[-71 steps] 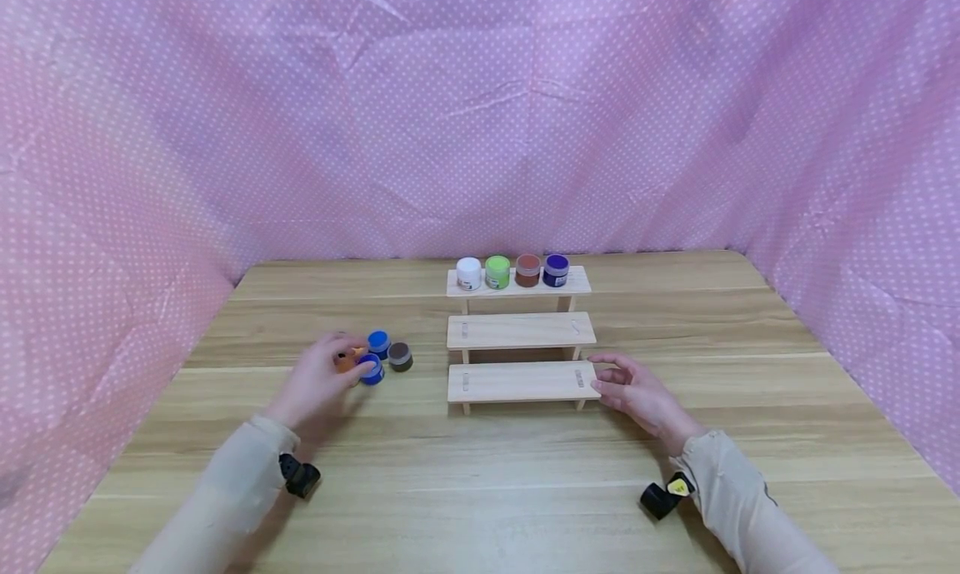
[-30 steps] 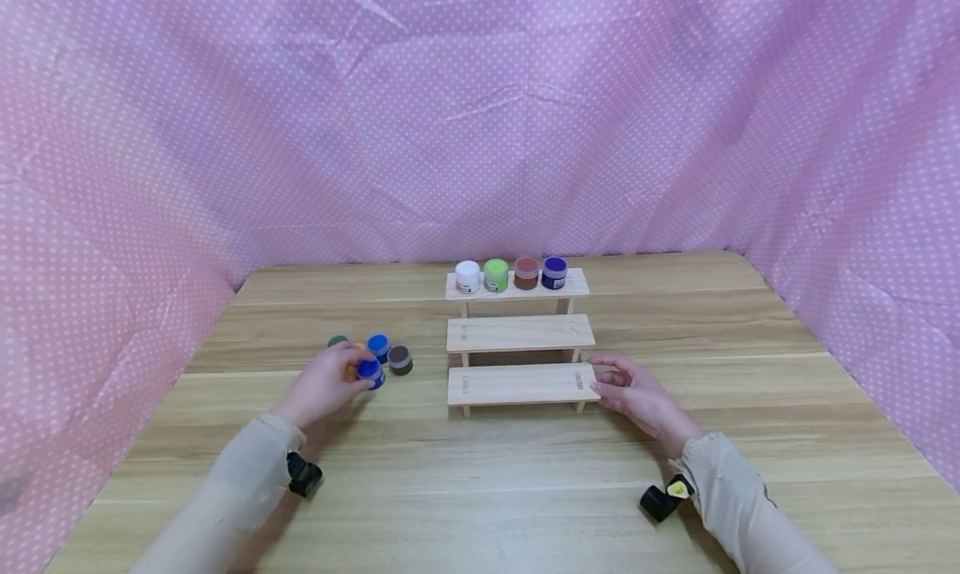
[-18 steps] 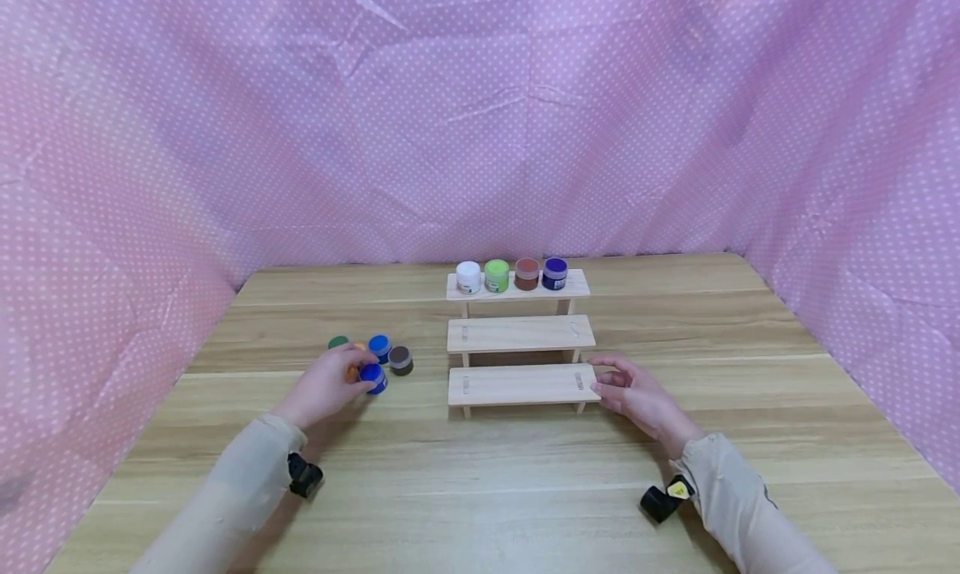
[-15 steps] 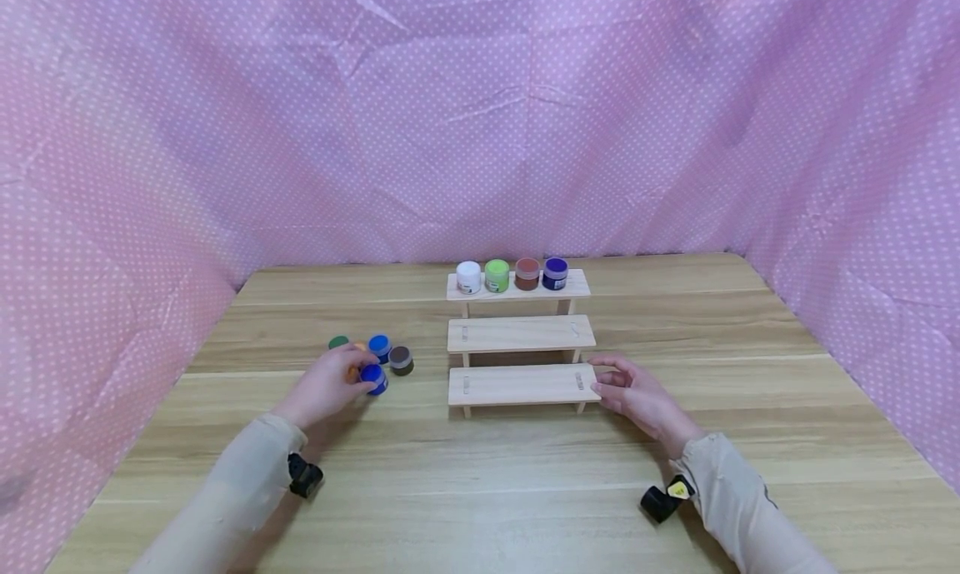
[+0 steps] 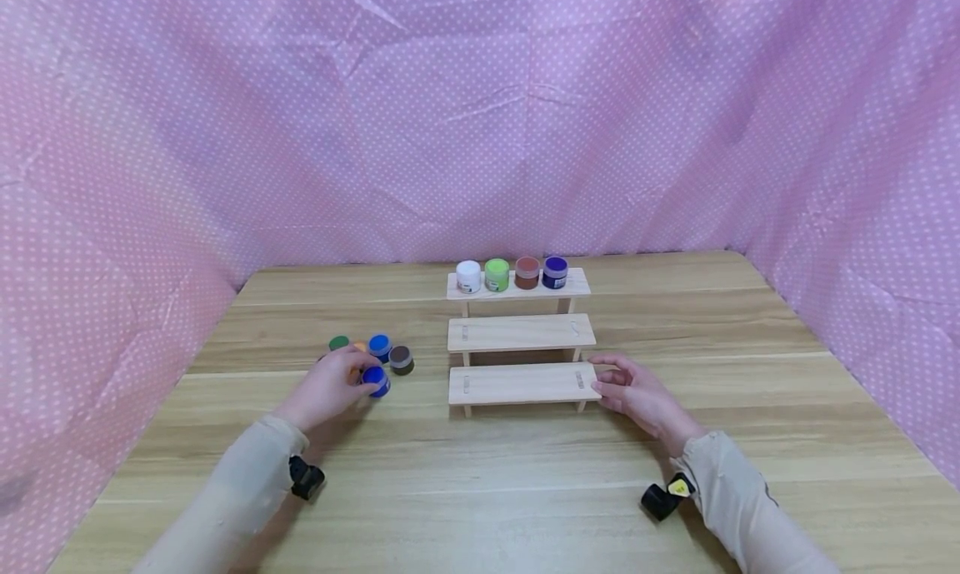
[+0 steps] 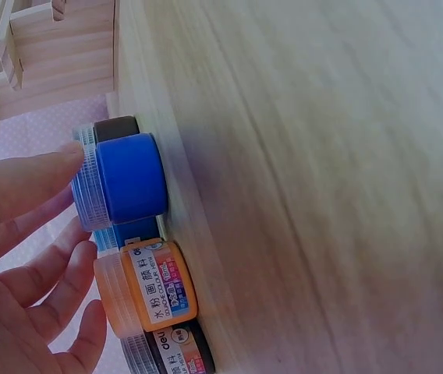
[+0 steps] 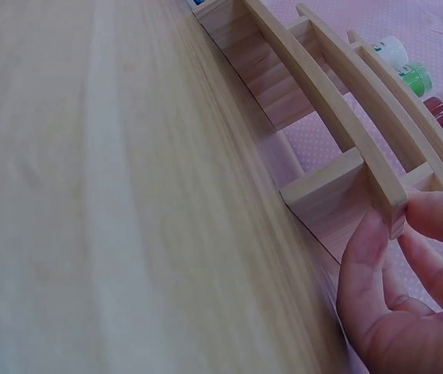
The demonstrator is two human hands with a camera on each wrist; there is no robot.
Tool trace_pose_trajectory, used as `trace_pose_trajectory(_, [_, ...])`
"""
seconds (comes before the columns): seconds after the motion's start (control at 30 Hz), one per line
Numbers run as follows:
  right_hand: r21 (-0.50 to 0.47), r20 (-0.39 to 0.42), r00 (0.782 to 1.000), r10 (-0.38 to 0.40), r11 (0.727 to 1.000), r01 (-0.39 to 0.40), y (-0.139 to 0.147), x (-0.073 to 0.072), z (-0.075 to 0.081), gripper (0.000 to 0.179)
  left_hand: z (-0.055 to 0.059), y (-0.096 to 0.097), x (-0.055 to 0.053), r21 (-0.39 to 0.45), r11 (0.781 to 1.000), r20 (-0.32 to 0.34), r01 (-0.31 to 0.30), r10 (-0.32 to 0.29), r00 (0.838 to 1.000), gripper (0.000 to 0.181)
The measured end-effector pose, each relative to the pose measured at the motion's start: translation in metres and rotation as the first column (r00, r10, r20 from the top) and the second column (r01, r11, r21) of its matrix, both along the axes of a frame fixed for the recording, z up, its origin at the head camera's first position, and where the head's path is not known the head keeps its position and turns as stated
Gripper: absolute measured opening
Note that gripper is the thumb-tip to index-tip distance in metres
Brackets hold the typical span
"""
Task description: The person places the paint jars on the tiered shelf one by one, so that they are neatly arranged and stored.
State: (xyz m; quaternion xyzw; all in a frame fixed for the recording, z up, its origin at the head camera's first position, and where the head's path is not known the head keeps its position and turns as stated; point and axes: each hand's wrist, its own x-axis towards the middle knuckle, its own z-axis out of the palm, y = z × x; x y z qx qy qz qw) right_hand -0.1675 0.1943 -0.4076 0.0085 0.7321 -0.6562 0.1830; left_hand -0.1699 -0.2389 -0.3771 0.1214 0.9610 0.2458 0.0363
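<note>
My left hand (image 5: 330,384) pinches a dark blue paint jar (image 6: 134,178) by its clear lid, thumb on the near side, the jar standing on the table. Tight beside it are a brighter blue jar (image 5: 380,346), a dark brown jar (image 5: 401,360), an orange jar (image 6: 159,284) and a green-lidded jar (image 5: 339,341); the hand partly hides this group. With thumb and fingers, my right hand (image 5: 637,395) grips the right end of the lowest board of a three-step wooden rack (image 5: 525,384). White (image 5: 468,277), light green (image 5: 497,276), red-brown (image 5: 527,273) and purple-blue (image 5: 555,273) jars line the top step.
The middle board (image 5: 521,332) and the lowest board of the rack bear no jars. A wooden table (image 5: 480,491) lies under everything, and a pink dotted cloth (image 5: 480,124) hangs behind and at both sides.
The dark blue jar has slid slightly toward me and to the right, away from the others, in my left hand. My right hand stays at the rack's end.
</note>
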Motion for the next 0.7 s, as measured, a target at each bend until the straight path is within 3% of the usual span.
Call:
trace_pose_trajectory(0.27, [-0.042,0.002,1.000,0.007,0.999,-0.007,0.0007,-0.0003,-0.0019,0.050,-0.0004,0.0015,0.0025,0.003,0.999,-0.024,0.038,-0.038,0.999,0.031])
trace_pose_trajectory(0.7, [-0.025,-0.001,1.000,0.013,1.000,-0.013,0.0006,-0.0002,-0.0001,0.050,0.0016,0.0064,0.0037,-0.021,0.997,-0.021,0.074,-0.075,0.997,0.030])
